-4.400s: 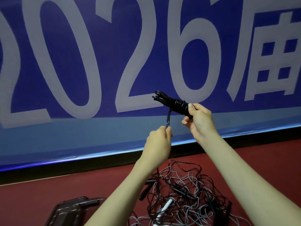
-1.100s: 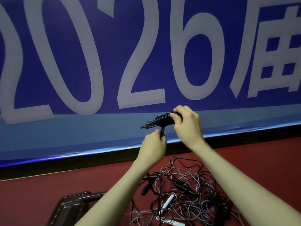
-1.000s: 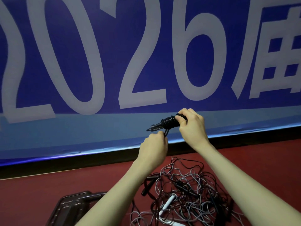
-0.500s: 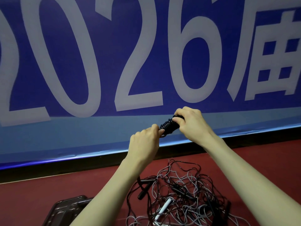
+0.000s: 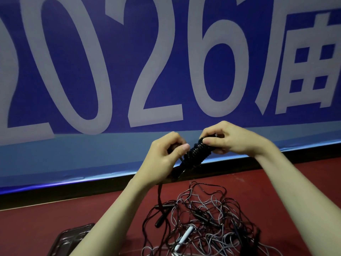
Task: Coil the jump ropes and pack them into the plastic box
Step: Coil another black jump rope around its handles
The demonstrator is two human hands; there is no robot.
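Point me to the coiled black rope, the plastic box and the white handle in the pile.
coiled black rope [image 5: 196, 153], head view, on the wrapped turns between the hands.
plastic box [image 5: 68, 241], head view, on its dark translucent wall, lower left.
white handle [image 5: 185, 237], head view, mid-shaft, within the tangled pile.

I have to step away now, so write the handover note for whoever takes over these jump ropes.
Left hand grips one end of the coiled black rope; right hand grips the other end, both raised in front of the banner.
Done: this rope is wound tight, apart from a loose loop hanging under it.
Left: tuck that loop in and put the coil into the plastic box at lower left, then coil the tangled pile on the red floor.
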